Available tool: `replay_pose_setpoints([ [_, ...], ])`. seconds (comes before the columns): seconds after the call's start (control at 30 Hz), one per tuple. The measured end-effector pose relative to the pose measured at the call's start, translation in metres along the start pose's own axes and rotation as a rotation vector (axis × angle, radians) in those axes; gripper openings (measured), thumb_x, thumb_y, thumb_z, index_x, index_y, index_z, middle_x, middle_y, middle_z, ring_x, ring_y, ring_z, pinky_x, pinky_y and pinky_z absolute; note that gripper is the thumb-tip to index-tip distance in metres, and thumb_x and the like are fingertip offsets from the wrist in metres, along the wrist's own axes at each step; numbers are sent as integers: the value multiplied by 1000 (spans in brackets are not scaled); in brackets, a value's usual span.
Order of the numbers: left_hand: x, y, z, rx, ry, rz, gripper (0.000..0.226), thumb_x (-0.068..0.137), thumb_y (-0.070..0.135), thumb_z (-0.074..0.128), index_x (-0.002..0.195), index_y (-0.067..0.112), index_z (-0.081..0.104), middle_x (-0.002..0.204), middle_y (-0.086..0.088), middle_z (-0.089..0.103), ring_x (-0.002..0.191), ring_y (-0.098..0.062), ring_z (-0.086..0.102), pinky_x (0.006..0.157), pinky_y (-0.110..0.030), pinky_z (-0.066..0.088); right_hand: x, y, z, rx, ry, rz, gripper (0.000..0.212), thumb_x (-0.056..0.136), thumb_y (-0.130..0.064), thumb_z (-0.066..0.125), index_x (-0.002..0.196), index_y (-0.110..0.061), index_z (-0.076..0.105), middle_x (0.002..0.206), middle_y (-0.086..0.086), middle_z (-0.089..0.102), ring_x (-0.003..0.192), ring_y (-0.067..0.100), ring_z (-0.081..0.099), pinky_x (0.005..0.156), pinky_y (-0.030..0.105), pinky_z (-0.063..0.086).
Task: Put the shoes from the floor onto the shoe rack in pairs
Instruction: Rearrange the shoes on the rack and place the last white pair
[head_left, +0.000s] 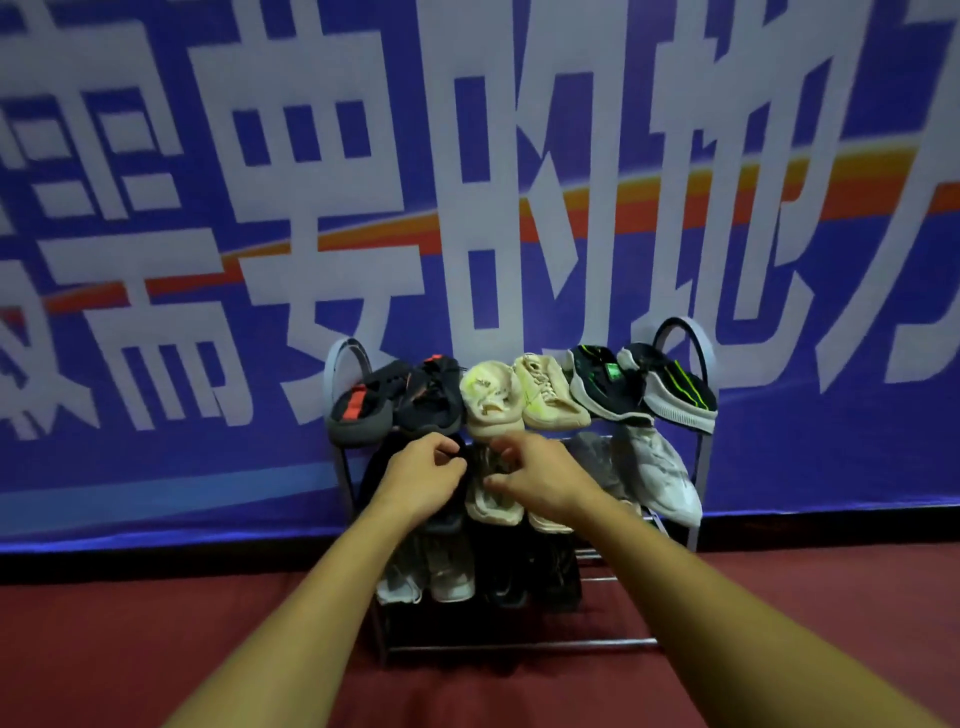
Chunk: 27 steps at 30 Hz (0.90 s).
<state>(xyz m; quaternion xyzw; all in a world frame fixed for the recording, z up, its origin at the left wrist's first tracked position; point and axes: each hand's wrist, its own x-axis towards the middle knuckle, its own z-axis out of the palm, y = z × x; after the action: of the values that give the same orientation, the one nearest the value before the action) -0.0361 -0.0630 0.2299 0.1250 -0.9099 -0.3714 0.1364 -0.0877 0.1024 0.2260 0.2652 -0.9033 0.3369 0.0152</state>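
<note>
Both arms reach to the middle shelf of the shoe rack (697, 343). My left hand (423, 475) has its fingers curled over the collar of a black shoe (376, 470) at the left end of that shelf. My right hand (543, 480) pinches the opening of a beige shoe (493, 506) at the shelf's centre, and its partner (549, 524) lies under my wrist. Both shoes rest on the shelf with toes pointing down toward me. The beige shoe looks worn, with a mottled, darker upper above a pale sole; the black one shows little detail in the shadow. I judge such trainers light, with soft uppers that buckle when squeezed, so the firmer heel collar or the sole edge is the better hold. On the rack's top shelf sit a dark pair with a red stripe (363, 410), a cream pair (493, 400) and a black pair with green marks (602, 387). A grey-white shoe (660, 478) fills the right of the middle shelf. On the bottom shelf are a white pair (434, 574) and a black pair (530, 577). No shoe shows on the red floor (156, 623).
</note>
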Motion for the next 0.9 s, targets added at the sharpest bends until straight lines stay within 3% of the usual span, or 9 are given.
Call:
replay_pose_setpoints([
  [0.1,-4,5,-13,-1,53,-12,30,92,28,61,122,23,62,116,1,65,102,-16,61,79,-24,43,4,-4,-1,65,-6,-5,56,80,-37,72,131,-21,60,123,3,67,117,19,61,95,31,50],
  [0.23,-4,-8,-33,-50,156,-111,36,92,25,60,127,23,58,115,-2,63,103,-19,61,85,-31,49,15,-24,0,188,-1,-46,58,85,-31,73,137,-17,54,131,4,63,119,18,59,87,21,42],
  [0.37,11,-38,-45,-324,311,-218,39,92,21,59,130,29,51,96,2,62,83,-14,58,76,-35,49,28,-33,8,204,-28,-84,60,86,-30,71,141,-19,50,131,7,61,120,19,59,87,22,42],
  [0.43,18,-46,-50,-539,299,-313,46,95,24,57,138,35,43,111,3,59,93,-17,58,77,-35,48,34,-30,9,188,-28,-74,58,86,-32,70,140,-20,51,130,6,62,119,18,59,91,24,45],
  [0.53,34,-49,-54,-792,221,-412,57,96,34,56,147,44,31,144,-11,45,118,-33,54,87,-39,50,37,-22,7,146,-25,-51,53,84,-32,70,134,-21,56,129,2,63,117,15,60,97,28,47],
  [0.73,64,-48,-54,-968,263,-423,59,96,41,56,147,47,27,142,-5,51,101,-32,63,74,-34,52,41,-15,-11,99,-26,-37,33,86,-25,66,118,-20,66,110,-3,71,103,12,65,93,32,52],
  [0.9,67,-58,-50,-1043,361,-389,45,96,27,61,135,40,43,139,-7,51,102,-31,65,62,-31,54,38,-19,-7,113,-44,-27,33,86,-26,67,118,-19,68,112,-4,71,103,11,65,94,32,52],
])
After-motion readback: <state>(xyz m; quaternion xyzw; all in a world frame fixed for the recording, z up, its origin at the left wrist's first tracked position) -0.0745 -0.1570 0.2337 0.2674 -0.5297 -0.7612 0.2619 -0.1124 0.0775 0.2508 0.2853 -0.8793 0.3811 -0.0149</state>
